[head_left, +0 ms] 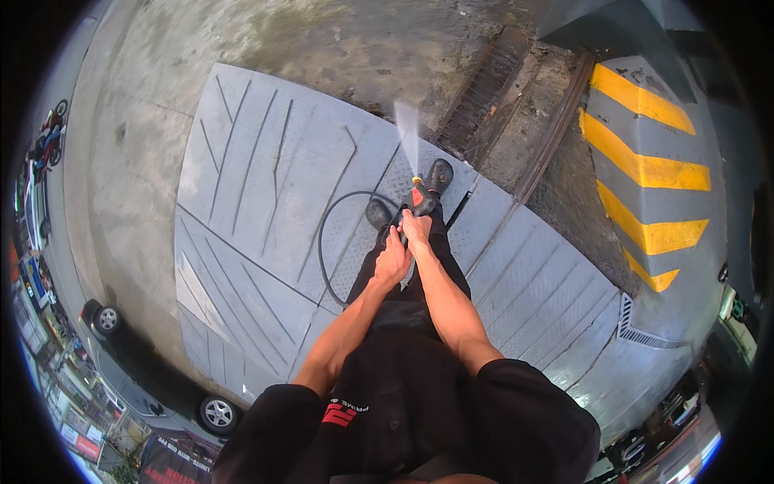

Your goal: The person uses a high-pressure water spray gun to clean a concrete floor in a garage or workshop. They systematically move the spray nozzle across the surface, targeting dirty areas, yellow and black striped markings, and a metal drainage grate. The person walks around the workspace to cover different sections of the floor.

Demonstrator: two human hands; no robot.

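A black and red spray gun point(418, 198) with a yellow nozzle points away from me, and a white fan of water point(408, 135) shoots out of its tip. My right hand point(416, 229) is closed around the gun's rear part. Just behind and to the left, my left hand point(392, 258) is closed at the gun's handle, its fingers partly hidden. From the gun a black hose point(321, 239) loops out to the left and curves back toward my legs. My dark shoes point(439, 175) stand on either side of the gun, on grey metal plates point(266, 169).
Ahead on the right, a rusty grated channel point(484, 93) cuts into the wet concrete point(339, 48). A grey ramp with yellow stripes point(645, 165) rises at the far right, near a small drain grate point(637, 327). A parked car point(149, 355) stands at the lower left.
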